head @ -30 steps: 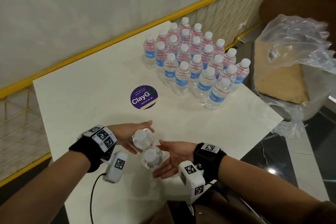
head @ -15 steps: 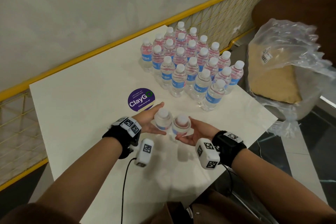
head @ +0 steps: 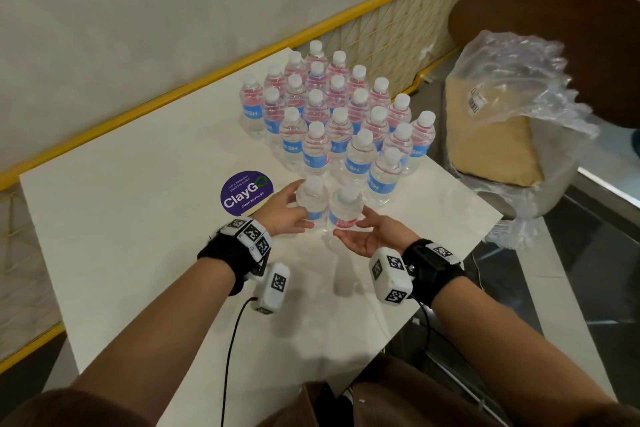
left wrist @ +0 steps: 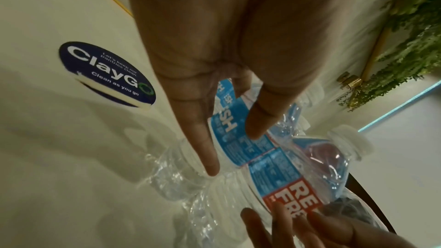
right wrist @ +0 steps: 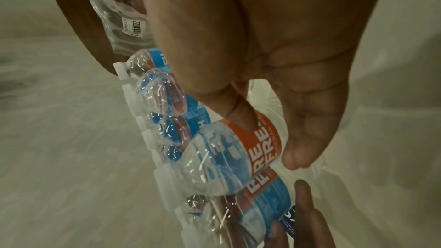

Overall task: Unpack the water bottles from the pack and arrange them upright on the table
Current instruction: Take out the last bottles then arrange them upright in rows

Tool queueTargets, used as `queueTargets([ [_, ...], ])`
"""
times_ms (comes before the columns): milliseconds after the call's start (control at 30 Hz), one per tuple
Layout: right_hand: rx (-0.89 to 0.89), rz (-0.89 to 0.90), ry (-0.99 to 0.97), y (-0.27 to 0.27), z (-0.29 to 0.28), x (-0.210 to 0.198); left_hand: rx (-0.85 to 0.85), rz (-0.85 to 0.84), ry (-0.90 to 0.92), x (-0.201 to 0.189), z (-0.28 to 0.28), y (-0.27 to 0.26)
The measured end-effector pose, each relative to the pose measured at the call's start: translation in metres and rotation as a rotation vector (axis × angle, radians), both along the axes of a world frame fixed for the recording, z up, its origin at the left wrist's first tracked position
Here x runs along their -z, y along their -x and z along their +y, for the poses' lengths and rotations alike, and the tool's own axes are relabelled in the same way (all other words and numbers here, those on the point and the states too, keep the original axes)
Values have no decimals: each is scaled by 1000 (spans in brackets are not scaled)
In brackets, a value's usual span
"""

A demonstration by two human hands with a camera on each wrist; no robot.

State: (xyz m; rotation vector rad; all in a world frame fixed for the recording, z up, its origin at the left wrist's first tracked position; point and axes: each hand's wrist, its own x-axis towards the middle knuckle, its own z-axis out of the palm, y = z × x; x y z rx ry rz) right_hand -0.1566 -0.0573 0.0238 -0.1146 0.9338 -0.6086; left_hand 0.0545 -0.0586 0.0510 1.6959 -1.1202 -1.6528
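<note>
Two water bottles with white caps stand side by side on the white table [head: 138,218], just in front of several upright bottles [head: 339,114]. My left hand [head: 292,206] holds the left bottle [head: 313,204] loosely between thumb and straight fingers; the left wrist view shows its blue label [left wrist: 229,139] between them. My right hand [head: 360,232] lies palm up and open beside the right bottle [head: 346,211], thumb touching its red label [right wrist: 257,139]. The empty plastic pack wrap [head: 512,80] sits off the table to the right.
A round purple ClayGo sticker [head: 246,193] lies left of my hands. A yellow rail [head: 173,97] runs along the table's far side. The table's right corner [head: 485,218] is close to the bottles. A brown cardboard tray [head: 491,142] rests inside the wrap on a seat.
Both hands have moved the two bottles away from the near edge, past the sticker, up to the front of the standing group. The right hand has loosened.
</note>
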Motion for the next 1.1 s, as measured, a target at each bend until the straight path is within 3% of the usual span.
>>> queueTargets([
  [200,92,-12,-8,4,2,0,-3,13,74,5,1,9],
  [400,230,-289,-45,6,1,-12,46,-30,82,5,-4,20],
  [500,316,-321,-117,2,-3,-22,51,0,45,1,-6,23],
  [667,272,-194,-320,5,-8,-35,7,6,1,1,-8,22],
  [967,85,277,-76,17,-2,-14,78,-20,0,-1,-14,21],
  [1100,94,307,0,18,0,-19,111,-25,-11,-6,-17,24],
])
